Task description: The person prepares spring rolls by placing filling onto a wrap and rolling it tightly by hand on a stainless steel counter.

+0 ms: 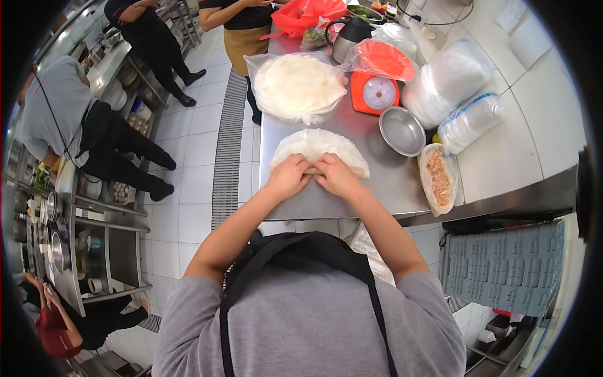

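A half-round of thin, whitish wrapper sheet (320, 143) lies on the steel table, its curved edge away from me. My left hand (289, 175) and my right hand (336, 174) meet at its near edge, fingers bent and thumbs underneath, pinching that edge. Whether it is one folded sheet or several layers, I cannot tell. Beyond it a stack of round pale wrappers (299, 87) rests in a clear plastic bag. To the right stands a steel bowl (403, 131). A plastic bag of minced filling (439, 179) lies near the table's right side.
An orange dial scale (375, 93) stands behind the bowl, beside a steel thermos jug (352, 37). Plastic-wrapped packs (447, 82) line the wall. Stacked grey crates (504, 266) are at lower right. Co-workers, one in a tan apron (245, 47), stand across and to the left.
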`<state>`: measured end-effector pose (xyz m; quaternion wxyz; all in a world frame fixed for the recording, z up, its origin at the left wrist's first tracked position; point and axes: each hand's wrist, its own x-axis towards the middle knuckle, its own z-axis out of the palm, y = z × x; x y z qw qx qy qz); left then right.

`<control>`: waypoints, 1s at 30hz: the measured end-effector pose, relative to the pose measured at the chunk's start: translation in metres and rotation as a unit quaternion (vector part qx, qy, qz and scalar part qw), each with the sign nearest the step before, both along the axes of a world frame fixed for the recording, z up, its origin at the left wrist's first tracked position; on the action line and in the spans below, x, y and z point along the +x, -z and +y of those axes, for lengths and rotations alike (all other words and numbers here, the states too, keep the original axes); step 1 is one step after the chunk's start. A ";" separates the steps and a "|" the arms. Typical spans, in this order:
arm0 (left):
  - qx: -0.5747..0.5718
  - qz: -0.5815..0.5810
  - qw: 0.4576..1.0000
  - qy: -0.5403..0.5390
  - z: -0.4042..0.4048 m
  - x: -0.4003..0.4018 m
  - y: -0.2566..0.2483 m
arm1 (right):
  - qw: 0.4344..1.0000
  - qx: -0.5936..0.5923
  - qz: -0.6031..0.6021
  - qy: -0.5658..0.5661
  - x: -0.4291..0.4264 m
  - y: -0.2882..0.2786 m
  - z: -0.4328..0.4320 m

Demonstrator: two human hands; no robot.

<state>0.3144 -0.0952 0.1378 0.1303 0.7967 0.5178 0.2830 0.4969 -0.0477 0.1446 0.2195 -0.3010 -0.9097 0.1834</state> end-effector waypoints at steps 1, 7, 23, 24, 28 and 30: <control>-0.010 0.001 1.000 -0.001 0.001 -0.002 -0.003 | 1.000 -0.009 -0.002 0.004 0.000 0.001 0.000; 0.016 -0.007 0.999 -0.032 -0.006 -0.047 -0.013 | 0.999 0.014 0.044 -0.002 -0.020 -0.002 -0.009; -0.007 -0.052 0.998 -0.036 -0.017 -0.071 0.004 | 0.998 -0.030 0.043 -0.028 -0.058 0.006 -0.006; -0.006 -0.047 0.998 -0.041 -0.018 -0.075 0.007 | 0.998 -0.021 0.051 -0.025 -0.060 0.003 -0.008; 0.053 -0.023 0.997 -0.054 -0.018 -0.074 0.007 | 0.998 -0.027 0.049 -0.035 -0.054 0.000 -0.005; 0.098 -0.010 0.993 -0.070 -0.018 -0.066 -0.007 | 0.997 0.008 0.080 0.004 -0.043 -0.014 -0.010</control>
